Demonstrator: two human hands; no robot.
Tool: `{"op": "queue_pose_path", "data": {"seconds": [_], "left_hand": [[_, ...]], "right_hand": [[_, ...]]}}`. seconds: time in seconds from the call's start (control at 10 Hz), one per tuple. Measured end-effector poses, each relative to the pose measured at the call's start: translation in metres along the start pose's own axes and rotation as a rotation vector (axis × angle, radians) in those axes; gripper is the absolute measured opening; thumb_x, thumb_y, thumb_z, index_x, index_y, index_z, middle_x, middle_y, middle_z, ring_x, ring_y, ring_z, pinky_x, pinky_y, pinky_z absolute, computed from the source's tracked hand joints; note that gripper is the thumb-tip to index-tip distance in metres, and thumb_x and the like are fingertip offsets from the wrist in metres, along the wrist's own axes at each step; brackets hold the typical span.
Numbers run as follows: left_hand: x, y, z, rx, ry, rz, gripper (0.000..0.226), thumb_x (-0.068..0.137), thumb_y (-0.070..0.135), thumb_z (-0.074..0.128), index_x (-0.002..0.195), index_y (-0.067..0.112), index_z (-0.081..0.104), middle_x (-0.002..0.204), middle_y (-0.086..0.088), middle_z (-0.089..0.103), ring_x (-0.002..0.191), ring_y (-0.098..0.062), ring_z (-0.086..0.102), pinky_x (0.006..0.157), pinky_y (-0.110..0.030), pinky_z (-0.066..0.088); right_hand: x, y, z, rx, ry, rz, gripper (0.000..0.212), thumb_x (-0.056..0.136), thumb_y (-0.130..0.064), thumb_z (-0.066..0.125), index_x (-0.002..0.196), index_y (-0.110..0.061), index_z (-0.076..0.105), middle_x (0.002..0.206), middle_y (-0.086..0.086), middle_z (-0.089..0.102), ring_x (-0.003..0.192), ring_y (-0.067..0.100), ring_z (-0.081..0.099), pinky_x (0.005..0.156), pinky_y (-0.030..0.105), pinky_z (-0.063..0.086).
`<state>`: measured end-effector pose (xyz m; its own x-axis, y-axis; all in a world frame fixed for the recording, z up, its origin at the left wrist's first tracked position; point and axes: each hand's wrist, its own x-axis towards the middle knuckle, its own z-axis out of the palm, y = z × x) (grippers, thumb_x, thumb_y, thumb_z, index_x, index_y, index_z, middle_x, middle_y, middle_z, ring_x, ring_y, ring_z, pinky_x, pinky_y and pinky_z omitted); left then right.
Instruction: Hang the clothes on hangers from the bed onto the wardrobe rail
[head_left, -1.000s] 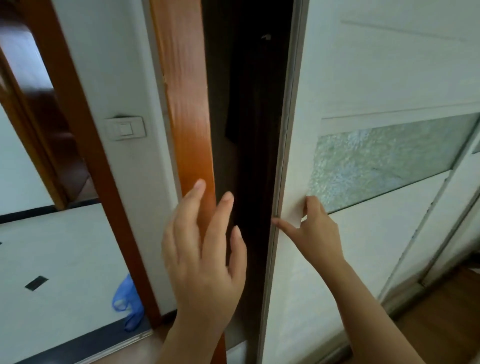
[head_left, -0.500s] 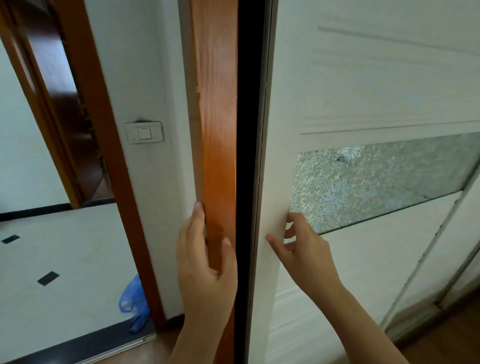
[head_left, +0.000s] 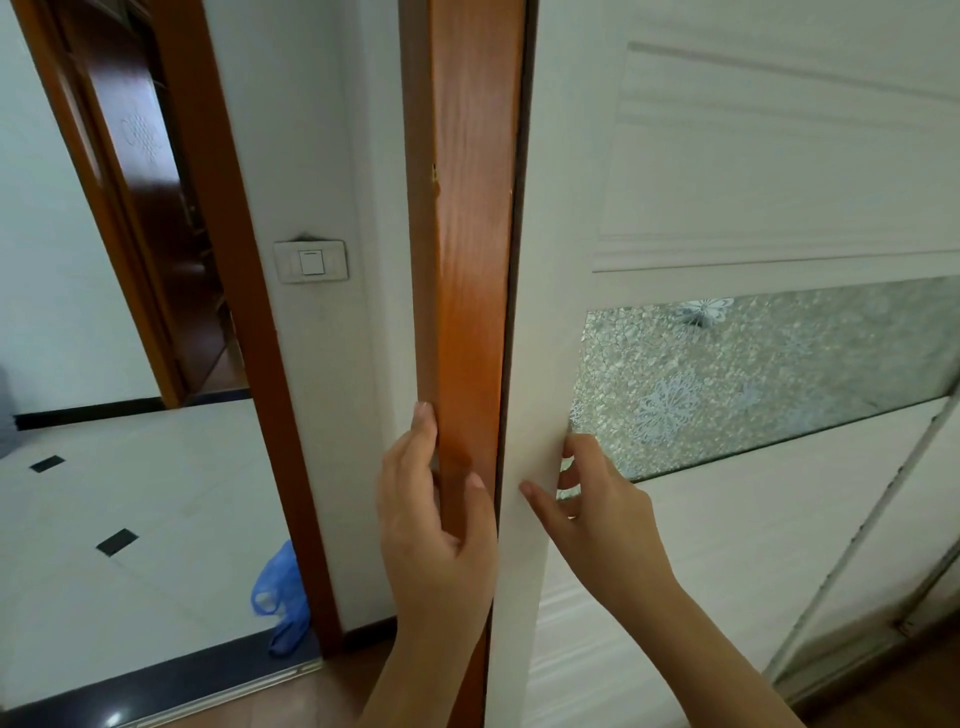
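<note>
Pressing the door (head_left: 753, 545) against the frame (head_left: 467, 234), right hand (head_left: 602, 519) fingers spread, left hand (head_left: 431, 530) gripping that frame; no clothes in view, hanging looks finished.

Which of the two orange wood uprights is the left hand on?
The wardrobe post beside the white sliding door; the left hand grips it. The doorway frame, left of the light switch, is untouched.
</note>
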<state>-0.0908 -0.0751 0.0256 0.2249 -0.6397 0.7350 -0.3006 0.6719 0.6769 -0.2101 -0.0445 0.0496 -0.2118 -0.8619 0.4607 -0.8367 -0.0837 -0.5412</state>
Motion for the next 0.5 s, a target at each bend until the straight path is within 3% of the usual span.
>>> {"op": "queue_pose_path", "data": {"seconds": [0.1, 0.2, 0.3, 0.4, 0.5], "left_hand": [[0.0, 0.001, 0.001, 0.005, 0.01, 0.001, 0.049, 0.083, 0.039, 0.044, 0.131, 0.028, 0.036, 0.127, 0.016, 0.042, 0.116, 0.017, 0.038, 0.094, -0.02, 0.04], [0.001, 0.003, 0.001, 0.001, 0.017, -0.004, 0.051, 0.083, 0.037, 0.045, 0.131, 0.021, 0.039, 0.127, 0.013, 0.043, 0.118, 0.003, 0.041, 0.094, -0.026, 0.043], [0.001, 0.006, -0.002, 0.008, -0.005, -0.029, 0.05, 0.082, 0.04, 0.044, 0.131, 0.028, 0.037, 0.126, 0.024, 0.04, 0.116, 0.008, 0.042, 0.095, -0.022, 0.041], [0.009, 0.003, -0.011, -0.031, -0.085, -0.052, 0.044, 0.08, 0.047, 0.043, 0.124, 0.046, 0.037, 0.12, 0.049, 0.037, 0.115, 0.019, 0.039, 0.094, -0.015, 0.039], [0.013, 0.003, -0.028, -0.085, -0.154, -0.15, 0.037, 0.077, 0.051, 0.046, 0.113, 0.058, 0.043, 0.113, 0.055, 0.039, 0.112, 0.018, 0.043, 0.088, -0.014, 0.04]], "right_hand": [[-0.002, -0.003, 0.005, 0.023, 0.007, -0.023, 0.035, 0.087, -0.04, 0.055, 0.112, -0.019, 0.044, 0.094, -0.014, 0.046, 0.089, 0.012, 0.065, 0.053, 0.004, 0.036], [-0.003, -0.002, 0.007, 0.032, 0.021, -0.028, 0.036, 0.086, -0.04, 0.055, 0.112, -0.019, 0.044, 0.095, -0.012, 0.048, 0.088, 0.014, 0.066, 0.057, 0.006, 0.034], [-0.004, -0.002, 0.006, 0.038, 0.014, -0.04, 0.038, 0.086, -0.041, 0.056, 0.115, -0.02, 0.044, 0.097, -0.013, 0.049, 0.087, 0.011, 0.065, 0.055, 0.005, 0.037], [-0.003, 0.002, 0.003, 0.107, -0.034, 0.005, 0.026, 0.085, -0.039, 0.057, 0.106, -0.035, 0.041, 0.095, -0.019, 0.053, 0.075, -0.001, 0.061, 0.058, 0.002, 0.042], [-0.004, 0.006, -0.009, 0.246, -0.091, 0.08, 0.023, 0.085, -0.028, 0.061, 0.084, -0.043, 0.044, 0.075, -0.014, 0.063, 0.071, -0.006, 0.064, 0.059, 0.007, 0.046]]}}
